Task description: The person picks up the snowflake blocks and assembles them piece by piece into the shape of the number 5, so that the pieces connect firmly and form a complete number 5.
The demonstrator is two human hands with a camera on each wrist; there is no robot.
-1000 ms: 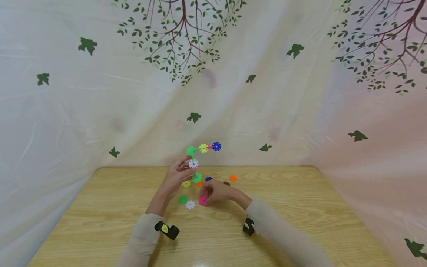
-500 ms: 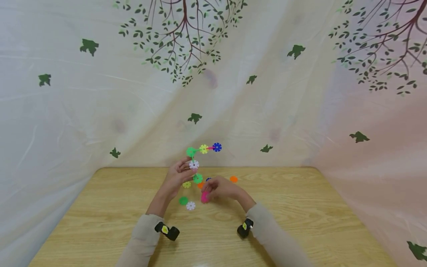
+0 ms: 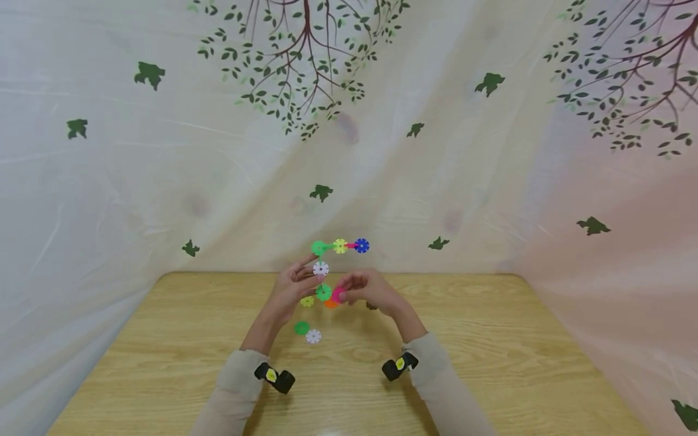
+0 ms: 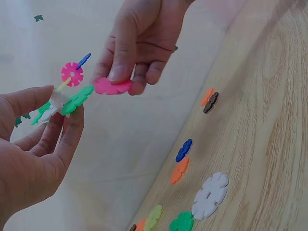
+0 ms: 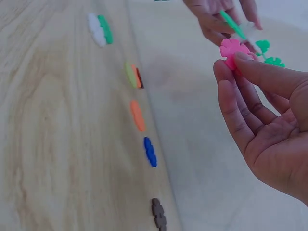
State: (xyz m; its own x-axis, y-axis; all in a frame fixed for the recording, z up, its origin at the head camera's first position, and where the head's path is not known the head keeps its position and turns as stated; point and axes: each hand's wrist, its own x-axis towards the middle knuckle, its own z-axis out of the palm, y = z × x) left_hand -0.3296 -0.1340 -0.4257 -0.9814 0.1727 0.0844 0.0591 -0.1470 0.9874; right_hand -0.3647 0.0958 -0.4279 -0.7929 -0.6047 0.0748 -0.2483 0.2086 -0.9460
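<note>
By the left hand [image 3: 285, 290], a chain of linked discs [image 3: 325, 267] is pinched between thumb and fingers. To that hand's right, just beside the chain's lower green disc [image 3: 324, 297], a pink disc [image 4: 113, 87] is pinched at the fingertips of the right hand [image 3: 375, 290].

No text, label, brand, number or sign can be read in any view. A yellow patch [image 3: 271, 375] is borne by the left black wrist device [image 3: 283, 382] and another yellow patch [image 3: 400, 364] by the right black wrist device [image 3: 389, 370], but whatever may be marked there is too small to be made out. On the pink disc [image 4: 113, 87] and white disc [image 4: 216, 190], no lettering can be discerned.
</note>
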